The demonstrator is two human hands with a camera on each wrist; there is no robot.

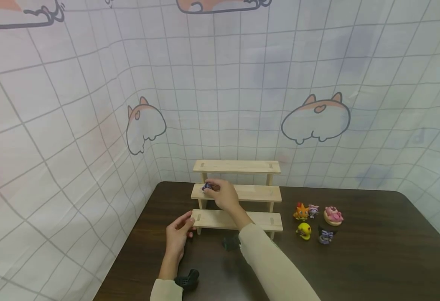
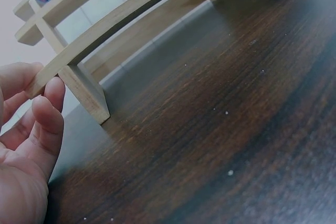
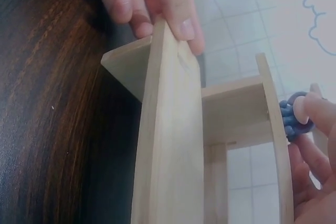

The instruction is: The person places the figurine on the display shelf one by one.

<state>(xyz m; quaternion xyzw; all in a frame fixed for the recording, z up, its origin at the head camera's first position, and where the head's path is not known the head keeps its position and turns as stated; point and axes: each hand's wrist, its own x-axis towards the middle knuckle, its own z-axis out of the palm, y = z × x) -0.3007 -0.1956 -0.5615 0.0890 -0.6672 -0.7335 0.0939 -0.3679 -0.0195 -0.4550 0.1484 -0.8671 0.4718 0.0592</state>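
A grid-patterned backdrop (image 1: 242, 83), printed with cartoon cat-like shapes and bearing no readable writing, is seen behind a dark wooden desk (image 1: 374, 259). At the back of the desk a three-tier wooden display stand (image 1: 238, 194) is set, with no brand or label visible on its pale boards. The left end of the stand's lowest tier is touched by the left hand (image 1: 178, 234), whose thumb and fingertips are laid against the board's edge with the fingers loosely curled around it. A small blue-and-purple figurine (image 1: 206, 187) is pinched by the right hand (image 1: 223, 194) and held at the left end of the middle tier; from the right wrist view it is seen pressed against the board's edge between fingertips. A cream sleeve (image 1: 276, 267) is worn on the right arm. To the right of the stand, five small figurines are grouped on the desk: an orange one (image 1: 301, 212), a pale purple one (image 1: 313, 210), a pink one (image 1: 333, 215), a yellow one (image 1: 304, 230) and a dark one (image 1: 326, 235). No lettering can be made out on any of them.
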